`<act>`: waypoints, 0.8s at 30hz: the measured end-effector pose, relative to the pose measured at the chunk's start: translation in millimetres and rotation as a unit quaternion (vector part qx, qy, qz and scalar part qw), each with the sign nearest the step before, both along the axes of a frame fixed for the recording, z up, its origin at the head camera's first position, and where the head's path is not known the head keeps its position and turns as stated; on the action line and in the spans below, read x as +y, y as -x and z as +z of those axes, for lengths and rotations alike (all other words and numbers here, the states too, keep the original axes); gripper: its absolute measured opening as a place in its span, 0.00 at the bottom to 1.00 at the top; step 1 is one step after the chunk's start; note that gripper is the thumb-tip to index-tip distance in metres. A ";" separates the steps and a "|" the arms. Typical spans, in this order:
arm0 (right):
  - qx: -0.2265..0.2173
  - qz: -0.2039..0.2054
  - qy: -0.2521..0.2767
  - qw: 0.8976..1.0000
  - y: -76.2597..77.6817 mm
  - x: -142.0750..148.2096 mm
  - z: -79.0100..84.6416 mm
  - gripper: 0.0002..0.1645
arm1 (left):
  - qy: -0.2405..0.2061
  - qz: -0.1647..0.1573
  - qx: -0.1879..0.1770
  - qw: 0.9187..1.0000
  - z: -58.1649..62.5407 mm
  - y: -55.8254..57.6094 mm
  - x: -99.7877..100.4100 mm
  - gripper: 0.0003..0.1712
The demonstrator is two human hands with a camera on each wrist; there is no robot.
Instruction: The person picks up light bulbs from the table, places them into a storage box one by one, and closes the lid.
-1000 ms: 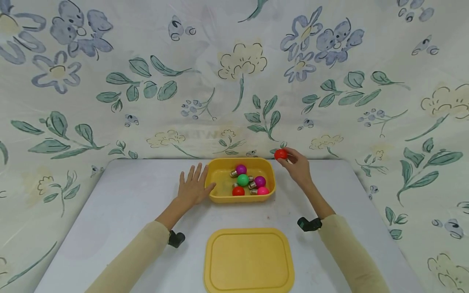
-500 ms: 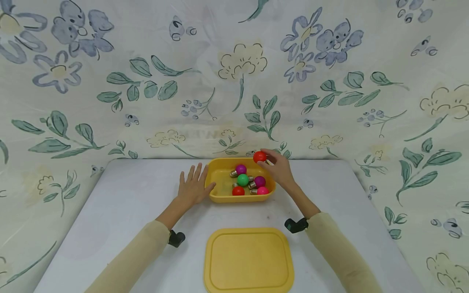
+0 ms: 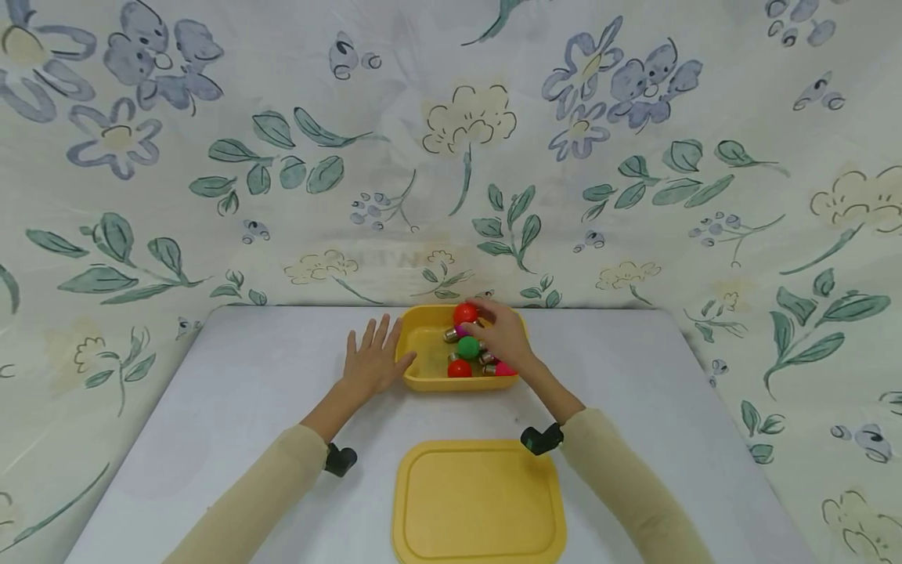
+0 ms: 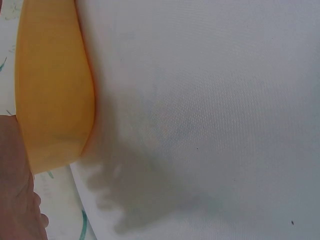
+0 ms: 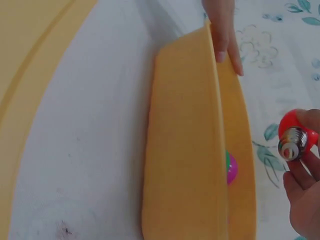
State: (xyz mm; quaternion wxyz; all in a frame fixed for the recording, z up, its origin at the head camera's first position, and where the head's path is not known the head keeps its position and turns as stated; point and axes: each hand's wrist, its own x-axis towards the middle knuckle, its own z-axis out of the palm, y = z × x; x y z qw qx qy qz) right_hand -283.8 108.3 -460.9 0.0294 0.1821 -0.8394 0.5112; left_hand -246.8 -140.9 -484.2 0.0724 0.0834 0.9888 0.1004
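A red light bulb [image 3: 465, 313] is pinched in the fingers of my right hand [image 3: 506, 337], over the back of the yellow container [image 3: 423, 385]. In the right wrist view its metal screw base [image 5: 293, 143] points toward the camera. My left hand [image 3: 369, 364] lies with spread fingers against the container's left end, its thumb at the rim. Inside the container are a green bulb [image 3: 468, 348], another red bulb [image 3: 460, 368], a pink bulb [image 3: 505, 369] and purple ones, partly hidden by my right hand. The left wrist view shows mainly the container's outer wall [image 4: 55, 85].
A flat yellow lid [image 3: 479, 501] lies on the white table [image 3: 247, 439], in front of the container. Behind the table hangs a flower-patterned cloth [image 3: 395, 196]. Each wrist wears a small black camera mount, such as the right one [image 3: 541, 440].
My right hand has moved left with the red bulb, from beyond the container's right back corner to above the bulbs inside. The left hand stays in place.
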 end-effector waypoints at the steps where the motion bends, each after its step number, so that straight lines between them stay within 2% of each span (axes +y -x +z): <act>1: 0.001 0.000 -0.005 1.000 -0.7 -2.9 -1.0 0.28 | 0.002 0.000 0.000 1.000 0.3 -0.2 0.0 0.45; 10: -0.009 -0.005 -0.054 0.998 -4.4 -21.2 -14.0 0.28 | -0.002 0.004 -0.001 1.000 5.4 -1.8 1.6 0.44; 15: -0.016 -0.011 -0.063 0.998 -3.3 -27.6 -19.9 0.28 | 0.003 0.004 -0.001 1.000 3.2 -0.9 1.7 0.44; 19: -0.008 -0.006 -0.062 0.998 -1.2 -32.7 -23.1 0.28 | 0.004 0.003 -0.003 1.000 0.8 0.2 1.5 0.44; 24: 0.010 0.000 -0.109 0.994 2.4 -38.7 -28.5 0.28 | 0.006 0.001 -0.002 1.000 0.3 0.2 1.5 0.44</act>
